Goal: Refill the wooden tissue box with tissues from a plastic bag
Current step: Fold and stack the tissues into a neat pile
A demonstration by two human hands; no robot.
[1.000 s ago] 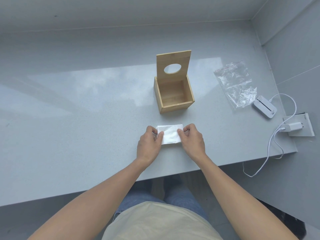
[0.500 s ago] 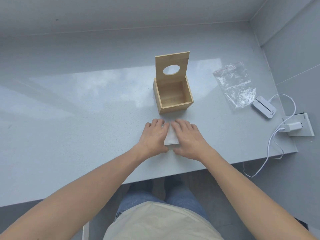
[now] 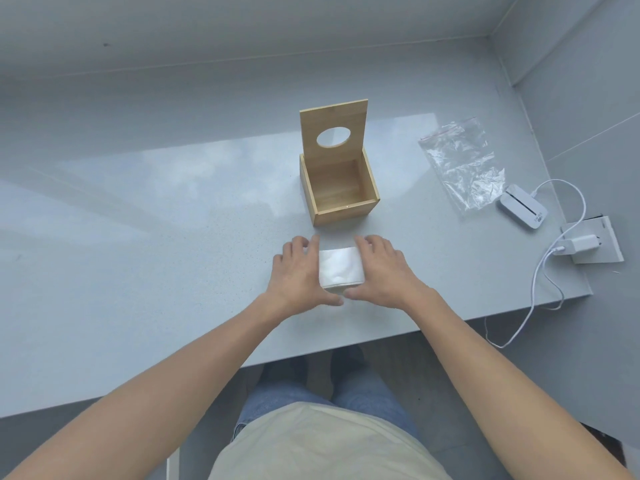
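A wooden tissue box (image 3: 346, 212) stands on the grey counter with its lid, which has an oval hole, tipped up at the back; the inside is bare wood. Just in front of it lies a white stack of tissues (image 3: 341, 269). My left hand (image 3: 298, 277) presses on the stack's left side and my right hand (image 3: 384, 271) on its right side, fingers flat and spread, thumbs meeting at the near edge. A clear plastic bag (image 3: 462, 164) with a red zip strip lies flat to the right of the box.
A white device (image 3: 523, 211) with a cable lies right of the bag. A white charger (image 3: 576, 245) is plugged into a socket plate at the counter's right edge. The grey counter (image 3: 138, 237) ends close to my body.
My hands went from pinching the stack's ends to covering it flat, then slid apart, so the middle of the tissues shows again.
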